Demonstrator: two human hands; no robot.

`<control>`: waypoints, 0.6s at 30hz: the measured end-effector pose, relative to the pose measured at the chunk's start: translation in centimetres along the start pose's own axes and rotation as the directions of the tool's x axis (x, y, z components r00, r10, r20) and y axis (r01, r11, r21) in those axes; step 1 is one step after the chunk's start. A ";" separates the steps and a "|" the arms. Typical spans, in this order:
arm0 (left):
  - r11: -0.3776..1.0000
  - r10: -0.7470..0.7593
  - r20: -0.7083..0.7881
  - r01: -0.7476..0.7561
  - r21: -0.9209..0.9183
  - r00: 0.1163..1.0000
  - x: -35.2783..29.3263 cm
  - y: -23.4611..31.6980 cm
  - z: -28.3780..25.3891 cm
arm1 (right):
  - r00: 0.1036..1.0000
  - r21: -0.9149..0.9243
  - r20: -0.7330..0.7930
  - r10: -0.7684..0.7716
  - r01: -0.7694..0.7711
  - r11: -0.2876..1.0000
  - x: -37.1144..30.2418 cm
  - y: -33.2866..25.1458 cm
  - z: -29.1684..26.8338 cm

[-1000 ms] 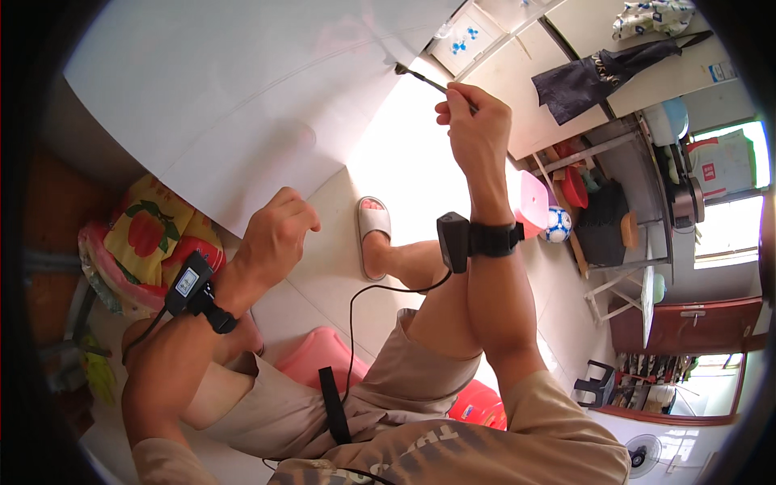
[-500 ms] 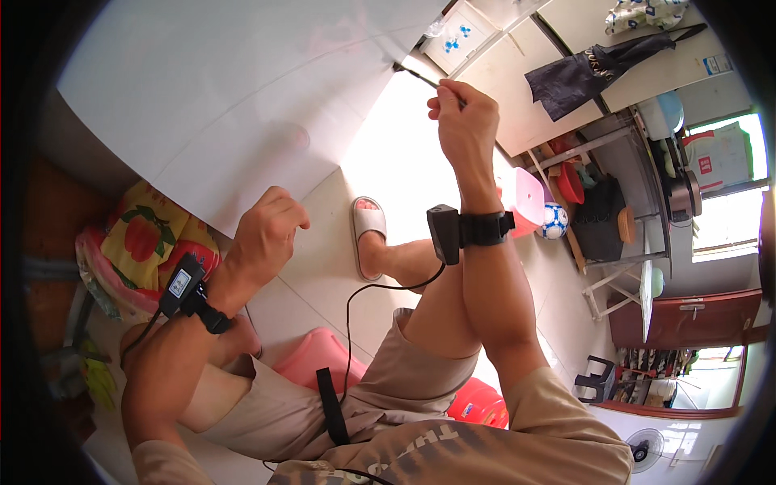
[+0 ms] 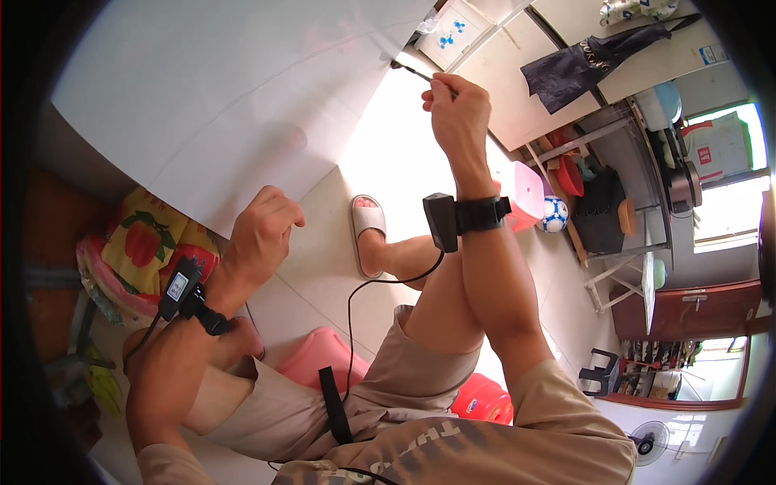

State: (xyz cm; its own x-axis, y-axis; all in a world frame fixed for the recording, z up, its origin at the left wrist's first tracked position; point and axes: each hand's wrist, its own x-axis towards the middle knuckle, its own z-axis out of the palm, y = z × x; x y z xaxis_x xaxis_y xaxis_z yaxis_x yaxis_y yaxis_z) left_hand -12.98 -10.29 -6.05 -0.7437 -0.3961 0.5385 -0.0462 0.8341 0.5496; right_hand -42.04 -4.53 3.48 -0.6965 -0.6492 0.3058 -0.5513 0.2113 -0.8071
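Observation:
My right hand (image 3: 462, 111) is raised high, its fingers pinched round a thin dark rod (image 3: 415, 72). The rod's small dark head meets the right edge of a large white panel (image 3: 234, 89); its exact kind is too small to make out. Lower and to the left, my left hand (image 3: 265, 230) hangs in front of the panel's lower edge with fingers curled in. Its palm is hidden, so whatever it may hold does not show. Each wrist wears a black strap with a small device, the right one (image 3: 440, 222) trailing a cable.
A yellow and red printed bag (image 3: 141, 242) lies at the left. Pink and red plastic stools (image 3: 323, 356) are beneath me. To the right stand a pink bin (image 3: 521, 194), a blue-and-white ball (image 3: 554, 213), a rack and a dark stool (image 3: 600, 372). A dark apron (image 3: 574, 73) hangs above.
My right hand has shifted slightly left and up with the rod, whose head stays by the panel's edge. The left hand stays curled almost in the same place.

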 end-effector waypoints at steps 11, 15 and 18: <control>1.000 0.009 -0.027 -0.008 0.018 1.000 0.5 0.3 0.0 | 0.995 0.059 0.009 0.099 -0.100 0.993 0.9 1.2 -0.1; 1.000 0.013 -0.049 -0.012 0.015 0.999 0.6 0.1 -0.2 | 0.995 0.092 -0.096 0.003 0.006 0.996 0.5 0.5 -0.3; 0.999 0.022 -0.090 -0.019 0.031 0.996 0.9 0.4 -0.3 | 0.989 -0.008 0.104 0.106 -0.106 0.994 1.1 1.4 0.3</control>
State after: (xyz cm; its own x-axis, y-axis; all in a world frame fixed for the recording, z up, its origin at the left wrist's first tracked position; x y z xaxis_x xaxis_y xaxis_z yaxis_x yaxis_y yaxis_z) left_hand -13.49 -10.38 -5.14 -0.6813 -0.4109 0.6058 -0.0530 0.8531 0.5191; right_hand -43.45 -5.15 2.51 -0.6995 -0.6955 0.1642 -0.4782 0.2849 -0.8308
